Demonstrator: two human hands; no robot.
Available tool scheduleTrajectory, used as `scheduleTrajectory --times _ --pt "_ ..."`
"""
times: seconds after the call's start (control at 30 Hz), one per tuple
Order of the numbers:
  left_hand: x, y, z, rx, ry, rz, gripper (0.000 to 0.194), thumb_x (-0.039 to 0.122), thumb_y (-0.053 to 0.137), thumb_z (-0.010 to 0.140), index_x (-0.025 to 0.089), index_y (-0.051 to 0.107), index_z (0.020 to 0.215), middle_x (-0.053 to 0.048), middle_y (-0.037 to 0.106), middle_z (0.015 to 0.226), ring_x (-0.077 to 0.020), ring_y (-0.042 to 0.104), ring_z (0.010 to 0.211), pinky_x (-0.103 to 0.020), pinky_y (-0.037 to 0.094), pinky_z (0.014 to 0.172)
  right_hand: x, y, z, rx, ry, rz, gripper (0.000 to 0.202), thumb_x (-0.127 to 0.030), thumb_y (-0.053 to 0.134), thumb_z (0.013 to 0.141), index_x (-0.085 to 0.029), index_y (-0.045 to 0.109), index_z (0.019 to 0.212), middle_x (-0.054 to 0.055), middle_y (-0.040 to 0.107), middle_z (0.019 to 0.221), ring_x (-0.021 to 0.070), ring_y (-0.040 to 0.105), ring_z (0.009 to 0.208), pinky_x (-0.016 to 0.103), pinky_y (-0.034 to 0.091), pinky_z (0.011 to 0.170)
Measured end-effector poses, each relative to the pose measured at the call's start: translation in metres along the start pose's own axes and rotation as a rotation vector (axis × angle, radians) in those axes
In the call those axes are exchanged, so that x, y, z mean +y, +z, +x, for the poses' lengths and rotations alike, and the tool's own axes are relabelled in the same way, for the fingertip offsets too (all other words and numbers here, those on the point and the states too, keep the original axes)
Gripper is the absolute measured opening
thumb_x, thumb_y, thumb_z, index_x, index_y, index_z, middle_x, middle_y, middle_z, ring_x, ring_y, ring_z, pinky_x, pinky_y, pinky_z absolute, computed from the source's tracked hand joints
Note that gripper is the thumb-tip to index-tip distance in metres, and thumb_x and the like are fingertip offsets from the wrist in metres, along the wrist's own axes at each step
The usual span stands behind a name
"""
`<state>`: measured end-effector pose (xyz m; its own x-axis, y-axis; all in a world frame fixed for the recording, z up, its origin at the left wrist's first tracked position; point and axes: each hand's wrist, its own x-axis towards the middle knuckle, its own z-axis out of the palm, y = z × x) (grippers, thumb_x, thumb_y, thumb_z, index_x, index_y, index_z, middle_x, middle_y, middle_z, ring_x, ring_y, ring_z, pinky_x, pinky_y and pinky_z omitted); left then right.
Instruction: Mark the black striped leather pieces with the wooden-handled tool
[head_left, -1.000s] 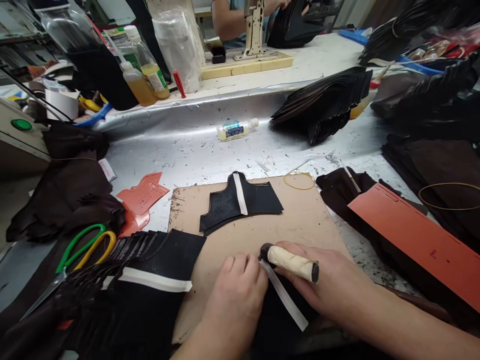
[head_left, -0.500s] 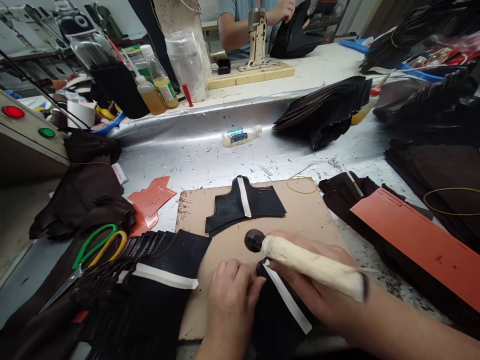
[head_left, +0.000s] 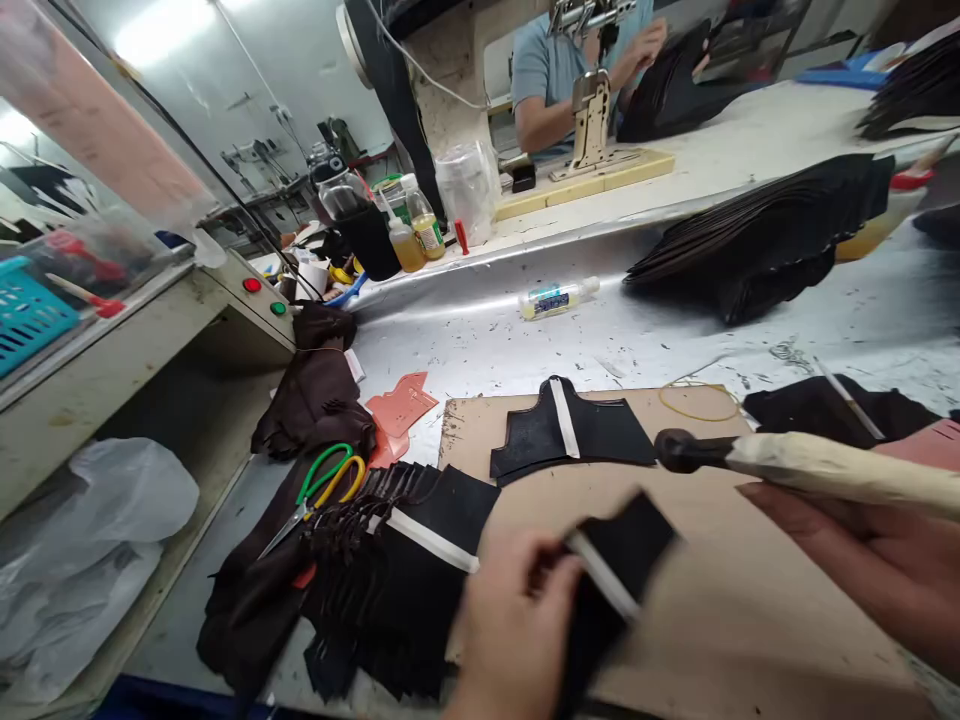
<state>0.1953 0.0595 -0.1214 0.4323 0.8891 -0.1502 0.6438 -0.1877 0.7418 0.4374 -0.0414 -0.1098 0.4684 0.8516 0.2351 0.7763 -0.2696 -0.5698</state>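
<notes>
My left hand (head_left: 517, 620) pinches a black leather piece (head_left: 637, 545) with a white tape strip, lifted and blurred by motion over the tan board (head_left: 750, 580). At the right, my right hand (head_left: 877, 570) grips a hammer (head_left: 832, 465) by its pale wrapped handle; its dark rounded head points left. Another black piece (head_left: 611, 430) with a white strip lies flat at the board's back edge. Left of my left hand, a fanned stack of similar black pieces (head_left: 427, 605) overlaps the board's left edge.
Green-and-yellow-handled scissors (head_left: 330, 480) rest on dark material beside the stack. Orange templates (head_left: 401, 405) and a small clear bottle (head_left: 559, 299) lie behind. A dark leather bundle (head_left: 765, 235) sits at the back right. Across the bench, another person (head_left: 551, 95) handles black pieces near a sewing machine (head_left: 592, 115).
My left hand has lifted the black piece off the board and moved left relative to it. My right hand has drawn the hammer away to the right. The view has swung left.
</notes>
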Motion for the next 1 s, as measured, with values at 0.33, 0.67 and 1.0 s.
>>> scheduleTrajectory --times 0.33,0.67,1.0 --pt "0.05 -0.066 0.117 0.225 0.404 0.641 0.026 0.031 0.052 0.09 0.017 0.063 0.108 -0.008 0.065 0.109 -0.023 0.059 0.104 -0.035 0.046 0.09 0.007 -0.005 0.015 -0.011 -0.02 0.085 0.039 -0.055 0.045 0.093 -0.025 0.065 0.106 0.004 0.072 0.09 0.0305 0.069 0.087 0.041 0.057 0.074" --pt "0.069 0.028 0.185 -0.017 0.589 0.852 0.013 0.005 0.051 0.086 0.013 0.061 0.088 -0.008 0.063 0.091 -0.0214 0.059 0.087 -0.027 0.042 0.066 0.021 -0.018 0.015 0.036 0.01 0.049 0.035 -0.051 0.044 0.094 -0.024 0.065 0.1 0.005 0.072 0.089 0.0296 0.069 0.088 0.033 0.054 0.063" --pt "0.06 0.033 0.172 -0.062 0.639 0.83 0.022 0.0 0.044 0.082 0.018 0.057 0.084 -0.008 0.06 0.088 -0.0228 0.057 0.082 -0.03 0.042 0.065 0.017 0.033 0.076 -0.247 0.15 -0.228 0.025 -0.038 0.048 0.094 -0.023 0.068 0.098 0.006 0.07 0.086 0.0265 0.066 0.083 0.029 0.043 0.064"
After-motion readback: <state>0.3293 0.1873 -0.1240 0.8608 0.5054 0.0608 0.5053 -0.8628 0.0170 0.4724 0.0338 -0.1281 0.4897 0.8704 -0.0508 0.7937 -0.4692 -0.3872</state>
